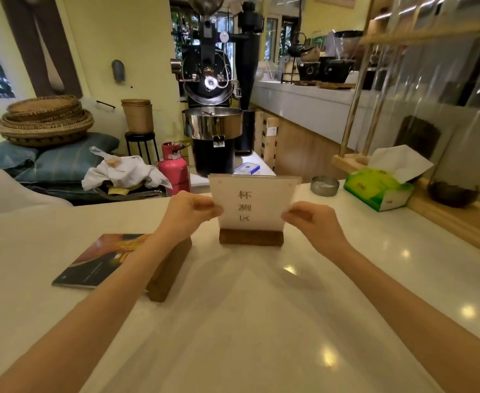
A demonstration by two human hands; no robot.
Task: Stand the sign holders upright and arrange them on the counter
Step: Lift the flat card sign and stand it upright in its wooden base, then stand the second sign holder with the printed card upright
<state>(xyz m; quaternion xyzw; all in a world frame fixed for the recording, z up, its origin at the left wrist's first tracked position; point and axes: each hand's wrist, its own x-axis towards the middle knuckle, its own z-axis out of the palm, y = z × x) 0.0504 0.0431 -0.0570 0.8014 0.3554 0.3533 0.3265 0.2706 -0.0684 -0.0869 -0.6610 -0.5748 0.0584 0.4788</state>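
Observation:
A sign holder (251, 205) stands upright on the white counter (261, 307): a pale card with dark characters set in a brown wooden base. My left hand (189, 214) pinches the card's left edge and my right hand (312, 222) pinches its right edge. A second wooden base (170, 268) lies on the counter under my left forearm; whether it carries a card is hidden.
A dark booklet (97, 262) lies flat on the counter at the left. A metal ashtray (324, 185) and a green tissue box (380, 188) sit at the far right, beside a wooden ledge (454, 219). A black coffee roaster (213, 109) and a pink gas cylinder (173, 168) stand beyond the counter.

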